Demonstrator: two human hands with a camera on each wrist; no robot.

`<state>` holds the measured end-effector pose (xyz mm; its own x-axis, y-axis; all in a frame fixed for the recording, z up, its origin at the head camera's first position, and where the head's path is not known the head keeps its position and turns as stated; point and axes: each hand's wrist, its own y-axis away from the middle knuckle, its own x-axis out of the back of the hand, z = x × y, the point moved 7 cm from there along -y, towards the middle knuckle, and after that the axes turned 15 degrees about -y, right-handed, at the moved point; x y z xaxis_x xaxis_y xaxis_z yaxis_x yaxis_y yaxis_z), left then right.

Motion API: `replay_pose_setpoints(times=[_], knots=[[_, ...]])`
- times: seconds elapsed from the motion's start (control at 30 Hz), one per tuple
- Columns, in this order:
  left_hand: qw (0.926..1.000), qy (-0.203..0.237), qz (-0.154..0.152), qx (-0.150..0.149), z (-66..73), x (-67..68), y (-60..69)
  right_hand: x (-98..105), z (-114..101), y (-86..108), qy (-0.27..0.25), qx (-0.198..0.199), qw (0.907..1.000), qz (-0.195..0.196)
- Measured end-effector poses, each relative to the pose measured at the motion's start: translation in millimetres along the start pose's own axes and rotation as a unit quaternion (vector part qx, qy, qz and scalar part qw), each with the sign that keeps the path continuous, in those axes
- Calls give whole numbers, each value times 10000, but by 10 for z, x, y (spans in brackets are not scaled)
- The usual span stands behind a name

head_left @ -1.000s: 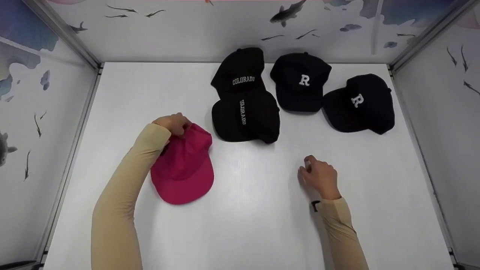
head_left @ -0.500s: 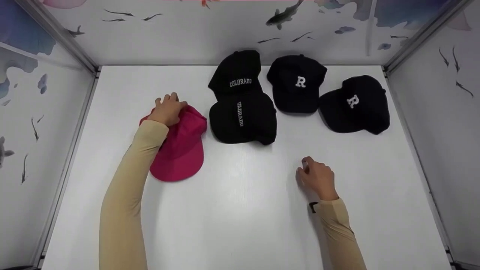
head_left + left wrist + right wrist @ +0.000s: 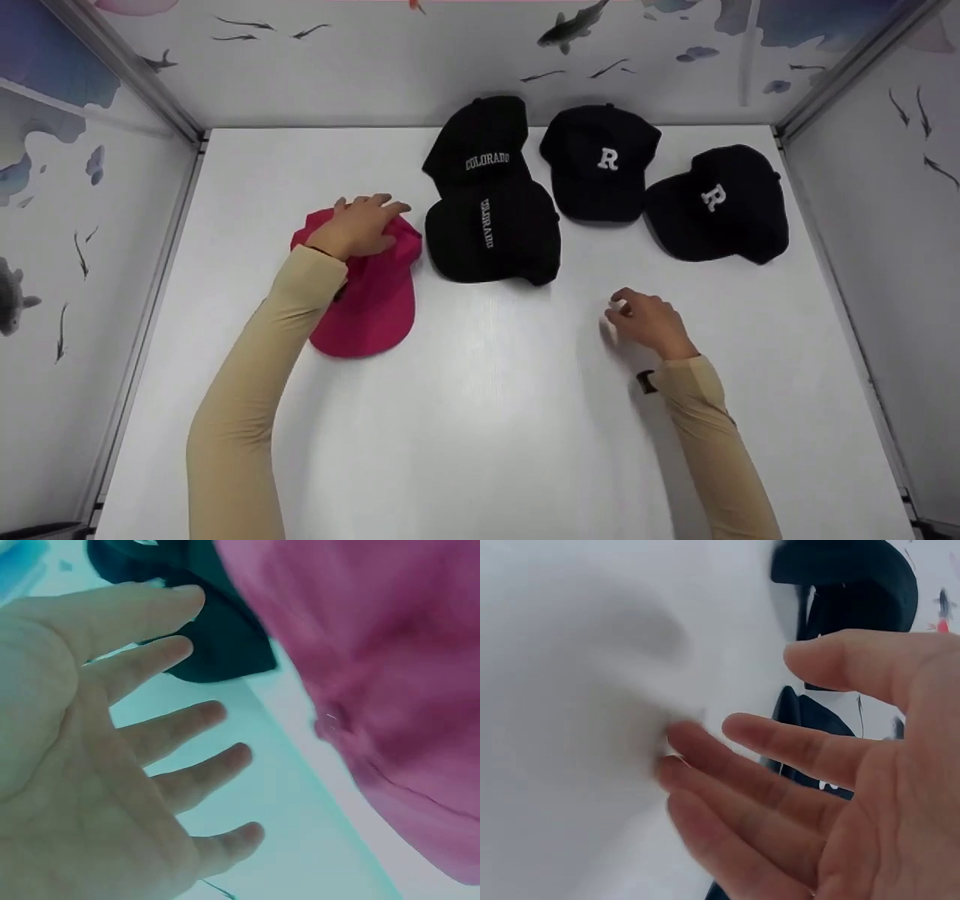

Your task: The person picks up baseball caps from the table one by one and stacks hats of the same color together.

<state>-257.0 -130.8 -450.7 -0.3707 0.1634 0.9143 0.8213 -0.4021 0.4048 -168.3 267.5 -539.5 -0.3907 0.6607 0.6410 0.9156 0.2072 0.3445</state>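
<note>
A pink baseball cap lies on the left part of the white table, its brim toward the person. Over its crown hovers my left hand, fingers spread; in the left wrist view a gap separates those fingers from the pink cloth. My right hand is above the table right of centre, holding nothing, with loosely bent fingers. The right wrist view shows its fingers apart from the dark caps. Nearest to the left hand on its right is a black COLORADO cap.
Behind that cap, partly overlapped by it, sits another black COLORADO cap. To the right are two dark caps with a white R, one facing forward and one turned sideways. Patterned panels border the table.
My left hand has let go of the pink cap, after the cap shifted away from the person, and its fingers have spread. My right hand has moved slightly forward.
</note>
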Motion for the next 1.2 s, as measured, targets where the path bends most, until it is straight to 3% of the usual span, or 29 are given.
replay_pose_setpoints(times=[0.2,0.33,0.47,0.7,0.83,1.03,1.13,1.2], knots=[[9991,151,217,-342,329,-10,130,76,-244,-337,-967,438,9938,-319],[9974,277,261,-611,587,-55,195,164,-398,-470,-1586,476,9862,9],[9952,333,423,-816,731,-120,286,161,-586,-587,-2248,511,9725,328],[9923,626,635,-861,749,-242,415,54,-846,-857,-3355,348,9414,73],[9884,865,829,-929,731,-280,491,79,-949,-1024,-3441,140,9388,-81],[9848,1049,994,-960,694,-408,595,71,-1063,-1204,-3843,-155,9226,-303],[9825,1117,1095,-1012,677,-450,625,103,-1190,-1216,-4069,34,9130,-289],[9809,1201,1140,-1016,652,-467,643,138,-1321,-1196,-4061,283,9130,-279]])
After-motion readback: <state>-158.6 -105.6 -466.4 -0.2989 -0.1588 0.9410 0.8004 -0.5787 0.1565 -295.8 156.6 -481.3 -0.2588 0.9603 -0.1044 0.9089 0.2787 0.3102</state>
